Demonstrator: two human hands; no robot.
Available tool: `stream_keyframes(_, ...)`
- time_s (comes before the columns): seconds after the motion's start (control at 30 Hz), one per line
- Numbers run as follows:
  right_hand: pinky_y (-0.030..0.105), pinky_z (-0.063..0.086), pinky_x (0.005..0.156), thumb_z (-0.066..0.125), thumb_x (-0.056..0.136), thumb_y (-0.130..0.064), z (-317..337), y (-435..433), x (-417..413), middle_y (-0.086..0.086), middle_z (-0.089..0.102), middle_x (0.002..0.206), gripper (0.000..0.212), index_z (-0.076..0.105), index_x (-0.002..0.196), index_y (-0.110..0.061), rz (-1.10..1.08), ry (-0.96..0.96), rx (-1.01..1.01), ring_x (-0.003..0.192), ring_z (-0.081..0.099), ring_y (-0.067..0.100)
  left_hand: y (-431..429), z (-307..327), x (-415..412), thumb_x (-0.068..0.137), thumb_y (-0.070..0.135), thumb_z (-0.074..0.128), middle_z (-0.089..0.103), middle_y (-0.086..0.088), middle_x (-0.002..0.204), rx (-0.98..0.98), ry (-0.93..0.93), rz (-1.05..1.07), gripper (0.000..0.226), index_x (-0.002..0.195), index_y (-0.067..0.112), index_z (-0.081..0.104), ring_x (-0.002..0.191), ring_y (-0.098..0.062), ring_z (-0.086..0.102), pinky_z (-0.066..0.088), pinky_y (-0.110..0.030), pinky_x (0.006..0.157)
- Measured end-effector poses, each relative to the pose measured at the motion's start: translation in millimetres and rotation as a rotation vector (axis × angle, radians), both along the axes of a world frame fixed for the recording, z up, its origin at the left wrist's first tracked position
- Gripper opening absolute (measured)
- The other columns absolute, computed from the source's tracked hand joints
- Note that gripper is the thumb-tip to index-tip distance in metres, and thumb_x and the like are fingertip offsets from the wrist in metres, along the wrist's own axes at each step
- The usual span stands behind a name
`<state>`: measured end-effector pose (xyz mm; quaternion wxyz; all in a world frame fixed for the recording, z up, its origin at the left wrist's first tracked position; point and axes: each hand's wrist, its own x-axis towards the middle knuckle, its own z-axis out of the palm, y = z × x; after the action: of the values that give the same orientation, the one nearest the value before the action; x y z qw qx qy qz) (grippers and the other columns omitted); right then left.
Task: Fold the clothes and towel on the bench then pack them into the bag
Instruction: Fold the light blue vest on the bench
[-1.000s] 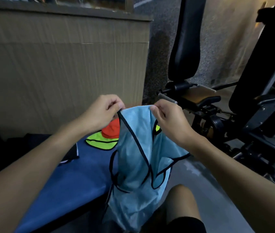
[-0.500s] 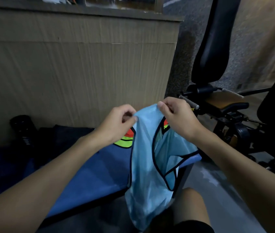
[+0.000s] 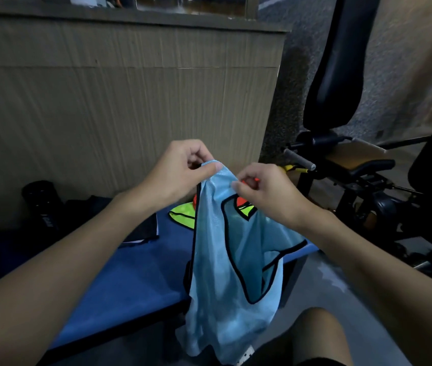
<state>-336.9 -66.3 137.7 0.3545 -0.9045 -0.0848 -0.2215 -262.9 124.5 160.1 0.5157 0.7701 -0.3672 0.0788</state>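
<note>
Blue mesh vest [image 3: 236, 247] hangs in the air at the near right end of the counter [image 3: 135, 273], its lower hem drooping past the counter's edge towards the person's knee. A second ago its two shoulder straps were held apart with the neck opening spread between them; now they are drawn in, so the vest hangs as one narrow strip with the black-trimmed armhole facing right.

The left grip [image 3: 180, 170] is closed, thumb and forefinger pinching the very top of the fabric. It now sits a little higher than the right one. The right grip [image 3: 265, 191] is also closed, pinching the cloth just beside and slightly below the left, its other fingers curled in.

To my eye the shoulders are being matched up, which is the first lengthwise fold of this garment. The vest has not yet been laid flat, so the fold is only started.

Further along the counter a yellow-green vest [image 3: 183, 215] lies flat with an orange one [image 3: 241, 200] on it, glimpsed through the armhole. To the left lies a dark garment [image 3: 135, 228], and a black bottle [image 3: 40, 196] stands against the far wall. A gym machine [image 3: 341, 159] stands to the right. I cannot make out the bag from here, so packing looks some way off.
</note>
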Motion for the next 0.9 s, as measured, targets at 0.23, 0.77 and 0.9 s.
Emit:
stream_keyframes(0.23, 0.037, 0.045, 0.062, 0.056, 0.095, -0.031, 5.8, 3.3, 3.3, -0.002, 0.058, 0.068, 0.014, 0.060, 0.086, -0.022, -0.039, -0.003, 0.018, 0.060, 0.050, 0.007, 18.6, -1.1, 2.4, 0.085, 0.031, 0.077, 0.065, -0.024, 0.069, 0.068, 0.012, 0.033, 0.028, 0.075, 0.009, 0.064, 0.058, -0.021, 0.051, 0.040, -0.034, 0.057)
stream_keyframes(0.77, 0.025, 0.033, 0.054, 0.058, 0.096, -0.020, 13.9, 21.3, 8.6, -0.004, 0.046, 0.063, 0.028, 0.057, 0.077, 0.001, 0.048, 0.055, -0.031, 0.052, 0.039, 0.005, 34.8, -1.1, 2.1, 0.092, 0.037, 0.066, 0.065, 0.012, 0.085, 0.225, 0.001, 0.047, 0.020, 0.092, 0.017, 0.064, 0.075, 0.004, 0.059, 0.045, -0.014, 0.072)
stream_keyframes(0.9, 0.022, 0.033, 0.050, 0.058, 0.096, -0.017, 14.3, 23.7, 9.7, -0.002, 0.046, 0.061, 0.027, 0.059, 0.077, 0.001, 0.098, 0.084, 0.077, 0.051, 0.038, 0.003, 24.0, -8.0, -6.5, 0.088, 0.029, 0.074, 0.072, 0.007, 0.096, 0.278, 0.006, -0.065, 0.020, 0.104, 0.017, 0.070, 0.089, -0.007, 0.068, 0.054, -0.028, 0.083)
